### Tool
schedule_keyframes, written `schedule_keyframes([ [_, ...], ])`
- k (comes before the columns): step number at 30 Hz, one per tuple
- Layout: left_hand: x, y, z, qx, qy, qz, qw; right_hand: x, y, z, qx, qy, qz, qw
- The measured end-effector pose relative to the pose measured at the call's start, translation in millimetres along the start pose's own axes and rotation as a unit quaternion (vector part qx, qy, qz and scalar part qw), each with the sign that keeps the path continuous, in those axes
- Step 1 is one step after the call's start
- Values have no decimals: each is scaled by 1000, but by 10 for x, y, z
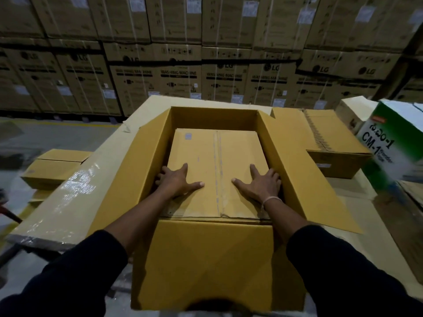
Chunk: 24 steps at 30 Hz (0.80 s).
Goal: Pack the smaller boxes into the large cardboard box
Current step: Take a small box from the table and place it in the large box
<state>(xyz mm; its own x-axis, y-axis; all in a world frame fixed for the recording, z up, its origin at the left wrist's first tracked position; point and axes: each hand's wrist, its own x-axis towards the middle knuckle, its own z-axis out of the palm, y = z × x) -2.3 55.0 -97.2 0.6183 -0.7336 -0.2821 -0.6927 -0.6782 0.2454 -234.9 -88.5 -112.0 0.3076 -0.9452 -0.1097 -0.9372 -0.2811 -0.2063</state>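
Observation:
A large open cardboard box (206,259) stands in front of me with its flaps folded outward. Inside it lies a smaller taped brown box (215,152), flat and near the top. My left hand (177,181) rests on that box's left part, thumb stretched toward the tape seam and fingers at its left edge. My right hand (261,183) lies on its right part, thumb pointing inward and fingers at the right edge. Whether the fingers curl over the edges is hidden.
A second small brown box (332,143) sits to the right and another small brown box (55,165) to the left. A green and white carton (393,143) stands at far right. A wrapped flat surface (68,197) carries the boxes. Stacked washing machine cartons (178,74) fill the background.

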Motion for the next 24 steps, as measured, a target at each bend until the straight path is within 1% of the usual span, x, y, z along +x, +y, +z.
schedule_keyframes([
  [5,6,97,32,28,-13,37,999,-121,171,38,13,2,44,999],
  [10,10,93,27,34,-24,37,998,-112,145,-9,23,-15,53,998],
  [13,6,156,35,40,-22,23,999,-103,45,8,18,-18,80,997],
  [15,5,271,51,71,-7,13,997,-95,-31,15,30,-22,103,994],
  [16,18,341,63,93,0,22,995,-92,-62,18,36,-21,111,993],
  [18,66,500,97,120,5,75,990,-87,-96,26,45,-14,118,992],
  [20,114,666,143,122,-6,126,984,-87,-98,28,47,0,116,992],
  [24,163,922,108,113,-29,148,982,-44,-100,8,-2,31,81,996],
])
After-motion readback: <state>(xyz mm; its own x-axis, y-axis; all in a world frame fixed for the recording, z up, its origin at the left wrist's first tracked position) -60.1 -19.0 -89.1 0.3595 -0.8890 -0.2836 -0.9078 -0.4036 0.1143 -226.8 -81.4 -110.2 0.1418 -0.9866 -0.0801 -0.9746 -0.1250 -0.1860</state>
